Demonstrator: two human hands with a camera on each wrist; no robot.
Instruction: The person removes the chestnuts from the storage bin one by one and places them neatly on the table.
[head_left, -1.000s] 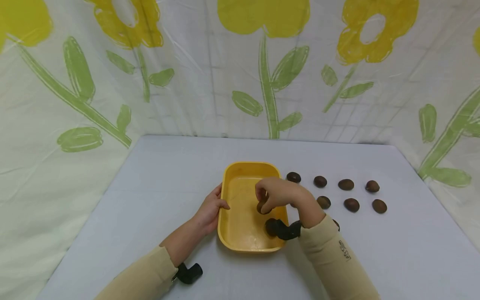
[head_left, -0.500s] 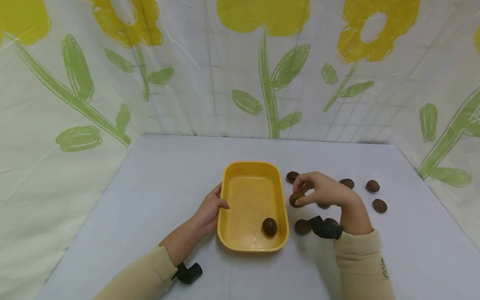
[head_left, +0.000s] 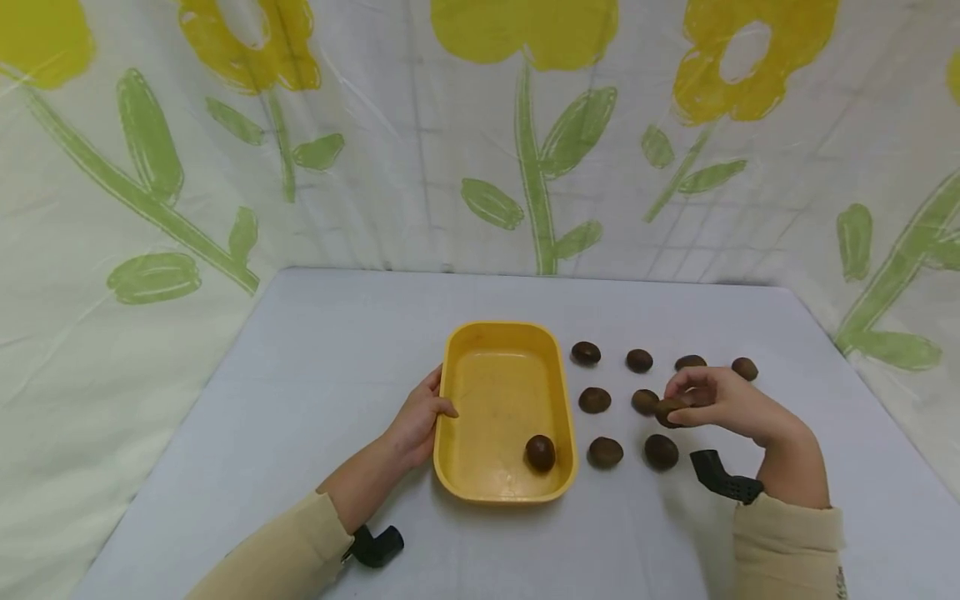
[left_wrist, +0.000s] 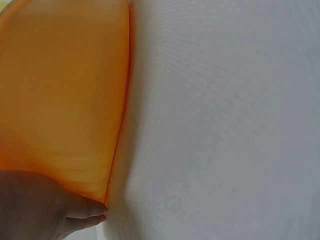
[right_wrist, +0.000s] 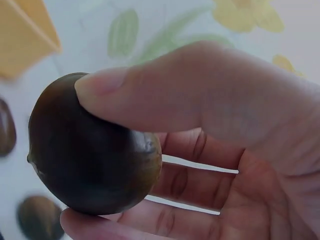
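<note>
My left hand (head_left: 415,423) grips the left edge of a yellow plastic tray (head_left: 487,392), thumb over the rim. In the left wrist view, the fingers press the outer wall of the tray (left_wrist: 70,100). One chestnut (head_left: 540,454) lies in the tray's lower right part. My right hand (head_left: 731,408) pinches a glossy dark brown chestnut (right_wrist: 85,150) between thumb and fingers, over the table right of the tray. Under and around it are chestnuts in rows, such as a near one (head_left: 661,452) and one just left of the held one (head_left: 644,402). The hand may hide others behind it.
Other chestnuts lie beside the tray's right rim, including a near one (head_left: 605,452), a middle one (head_left: 595,400) and a far one (head_left: 586,353). The back row runs right to a chestnut (head_left: 745,368). A flowered curtain (head_left: 360,167) hangs behind the white table (head_left: 337,350).
My right hand has moved right, out of the tray and across the rows, with a chestnut pinched in it. The left hand and tray have stayed in place.
</note>
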